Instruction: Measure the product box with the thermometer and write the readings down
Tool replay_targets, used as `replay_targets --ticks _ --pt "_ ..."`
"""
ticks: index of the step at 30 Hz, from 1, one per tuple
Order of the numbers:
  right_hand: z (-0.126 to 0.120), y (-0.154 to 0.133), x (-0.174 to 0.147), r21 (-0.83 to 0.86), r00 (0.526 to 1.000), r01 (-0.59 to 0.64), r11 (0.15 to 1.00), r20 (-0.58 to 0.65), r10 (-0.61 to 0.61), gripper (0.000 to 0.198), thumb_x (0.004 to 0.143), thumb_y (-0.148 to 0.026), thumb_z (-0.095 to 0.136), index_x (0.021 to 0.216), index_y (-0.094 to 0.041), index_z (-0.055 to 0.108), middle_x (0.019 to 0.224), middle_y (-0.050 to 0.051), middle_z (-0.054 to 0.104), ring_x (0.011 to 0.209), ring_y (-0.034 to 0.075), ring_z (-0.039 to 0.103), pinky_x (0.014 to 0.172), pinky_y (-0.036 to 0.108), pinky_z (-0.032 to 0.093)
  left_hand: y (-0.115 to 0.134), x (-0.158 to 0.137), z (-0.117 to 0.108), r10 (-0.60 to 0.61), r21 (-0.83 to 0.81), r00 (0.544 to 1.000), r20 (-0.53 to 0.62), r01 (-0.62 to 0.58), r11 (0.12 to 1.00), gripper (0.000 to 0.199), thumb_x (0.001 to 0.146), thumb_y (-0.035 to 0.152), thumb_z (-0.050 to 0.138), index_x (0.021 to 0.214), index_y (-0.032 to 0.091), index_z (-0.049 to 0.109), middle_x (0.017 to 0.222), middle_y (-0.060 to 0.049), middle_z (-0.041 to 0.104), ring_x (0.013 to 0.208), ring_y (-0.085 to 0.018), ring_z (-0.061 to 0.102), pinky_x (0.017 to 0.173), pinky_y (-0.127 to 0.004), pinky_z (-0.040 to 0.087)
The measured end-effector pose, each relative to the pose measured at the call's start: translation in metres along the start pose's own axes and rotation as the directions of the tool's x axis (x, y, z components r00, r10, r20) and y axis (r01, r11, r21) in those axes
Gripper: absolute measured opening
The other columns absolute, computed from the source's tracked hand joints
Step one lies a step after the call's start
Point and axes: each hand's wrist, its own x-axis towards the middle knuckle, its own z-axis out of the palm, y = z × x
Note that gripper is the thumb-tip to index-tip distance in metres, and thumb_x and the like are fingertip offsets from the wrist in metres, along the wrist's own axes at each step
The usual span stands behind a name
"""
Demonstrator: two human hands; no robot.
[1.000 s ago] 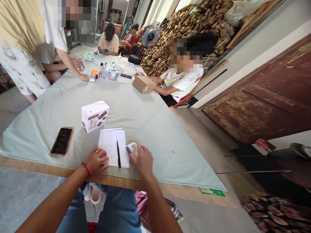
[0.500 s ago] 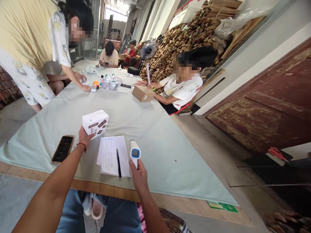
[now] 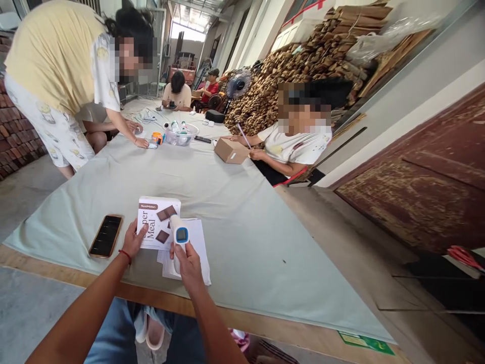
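Forearms angled forward, left grip clasped, right grip curled

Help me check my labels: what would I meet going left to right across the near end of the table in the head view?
Phone → left hand → white box → handheld device with a small screen → dark speck on the cloth → green label on the table edge.

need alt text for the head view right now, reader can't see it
A person's right hand holds a white device with a blue-rimmed screen in front of a white box gripped by the left hand, over a cloth-covered table. The box partly hides some papers; a phone lies to their left. Other people are farther along the table.
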Motion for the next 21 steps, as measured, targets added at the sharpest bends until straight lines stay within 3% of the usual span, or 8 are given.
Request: replay_targets --ticks 7,14,21 --pt "0.025 0.009 0.013 -0.033 0.997 -0.065 0.997 -0.049 0.064 0.038 0.080 -0.058 0.054 0.070 -0.022 0.050 0.057 -0.005 0.046 0.053 0.012 0.040 0.053 0.025 0.035 -0.001 -0.007 0.001 0.036 0.065 0.999 0.012 -0.036 0.997 0.058 0.077 0.060 0.059 0.114 0.015 0.063 0.105 -0.010 0.070 0.101 -0.027 0.063 0.090 -0.039 0.049" --pt "0.030 0.009 0.017 -0.091 0.995 -0.072 0.993 -0.081 0.064 0.037 0.081 -0.058 0.053 0.072 -0.022 0.052 0.056 -0.005 0.046 0.051 0.012 0.040 0.050 0.025 0.035 0.002 -0.001 0.002 -0.008 0.037 0.999 0.041 0.006 0.999 0.060 0.078 0.060 0.058 0.118 0.015 0.060 0.109 -0.010 0.069 0.100 -0.026 0.064 0.087 -0.037 0.051" --pt "0.031 0.009 0.020 -0.074 0.991 -0.099 0.992 -0.099 0.091 0.038 0.079 -0.059 0.054 0.075 -0.022 0.053 0.055 -0.005 0.047 0.049 0.011 0.040 0.048 0.024 0.033 0.002 0.002 0.004 0.028 0.084 0.998 0.049 -0.032 0.996 0.054 0.080 0.058 0.057 0.113 0.016 0.061 0.104 -0.008 0.071 0.095 -0.024 0.065 0.086 -0.035 0.051"
